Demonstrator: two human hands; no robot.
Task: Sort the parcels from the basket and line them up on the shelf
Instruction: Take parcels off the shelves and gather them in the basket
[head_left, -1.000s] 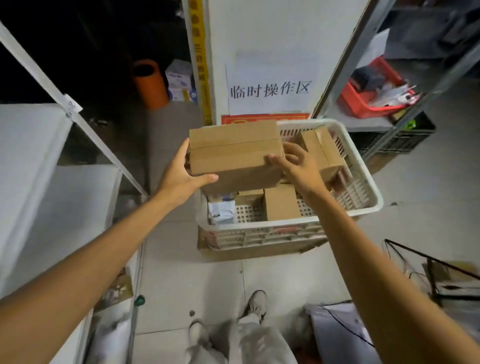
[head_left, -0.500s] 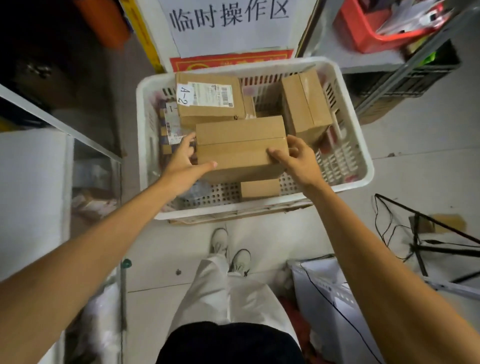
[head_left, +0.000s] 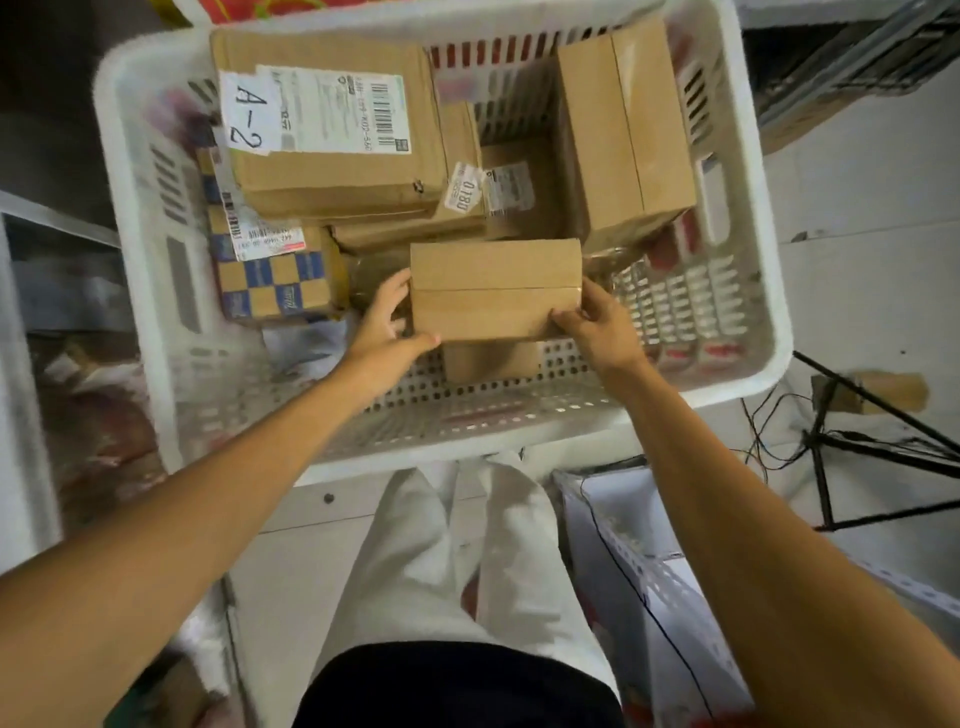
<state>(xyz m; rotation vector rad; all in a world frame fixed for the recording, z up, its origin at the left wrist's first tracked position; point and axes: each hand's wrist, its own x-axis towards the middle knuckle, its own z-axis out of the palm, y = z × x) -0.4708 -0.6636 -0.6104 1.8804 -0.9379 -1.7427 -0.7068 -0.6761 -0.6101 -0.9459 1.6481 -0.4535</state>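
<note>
I have a plain box (head_left: 496, 288) between my two hands, inside the basket (head_left: 774, 291) and near its front wall. My left hand (head_left: 387, 325) grips the box's left end, thumb on the near face and fingers curled round the side. My right hand (head_left: 597, 325) grips the right end the same way. A small box (head_left: 491, 361) lies just under it on the basket floor. I cannot tell whether mine rests on that one or hangs just above it.

Around it are the other parcels. The A-2 box (head_left: 332, 130) is at the far left on top of a stack, a checkered box (head_left: 275, 283) sits to the left of my left hand, and a tall box (head_left: 623, 135) leans at the far right. None of them touches the one I hold, as far as I can see.

I judge this to be the picking step: one parcel in hand, not yet out of the basket, and most of the sorting left to do.

The faces I can see on my box carry no label, so the next move calls for lifting it straight up clear of the rim and turning it to find its mark. The shelf is not plainly in this view, so I must look up before I carry it across. Both hands should hold firm, since smooth cardboard may slip.
</note>
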